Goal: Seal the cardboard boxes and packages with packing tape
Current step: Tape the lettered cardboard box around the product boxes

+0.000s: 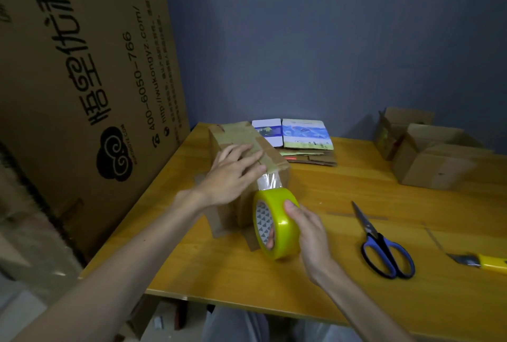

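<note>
Yellow wooden desk (315,281). Left hand (233,174) presses flat, fingers straight, on small brown cardboard box (241,135); right hand (307,229), just below it, grips yellow packing tape roll (279,218). Blue-handled scissors (384,248) right of right hand.

A makeshift packing corner in a plain room, bare blue-grey wall (329,39), yellow wooden table (247,273), huge printed shipping carton (82,67) leaning alongside, open cardboard boxes (428,155), flattened cartons (301,135) stacked behind

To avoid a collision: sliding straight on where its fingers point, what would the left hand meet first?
Probably the blue-and-white printed flat cartons beyond the taped brown cardboard box; depth is unclear.
</note>
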